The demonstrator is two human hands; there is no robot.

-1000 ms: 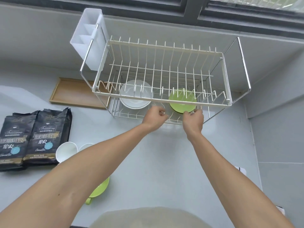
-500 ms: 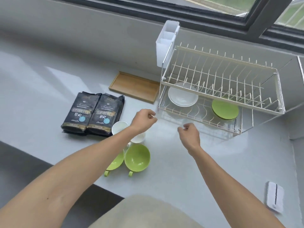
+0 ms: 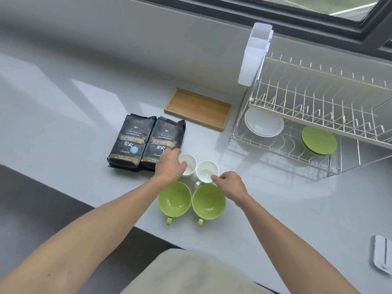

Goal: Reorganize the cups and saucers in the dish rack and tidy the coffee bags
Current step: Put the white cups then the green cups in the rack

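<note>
Your left hand (image 3: 170,165) curls over one white cup (image 3: 189,164). Your right hand (image 3: 230,183) pinches the neighbouring white cup's (image 3: 206,169) rim; green cups (image 3: 209,201) sit beneath both wrists.

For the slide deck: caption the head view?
Left hand and right hand reach two white ceramic cups beside black coffee bags.

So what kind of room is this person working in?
Most likely a kitchen counter under a window. A wire dish rack holds saucers, cups stand on the counter, and two coffee bags lie beside them.
</note>
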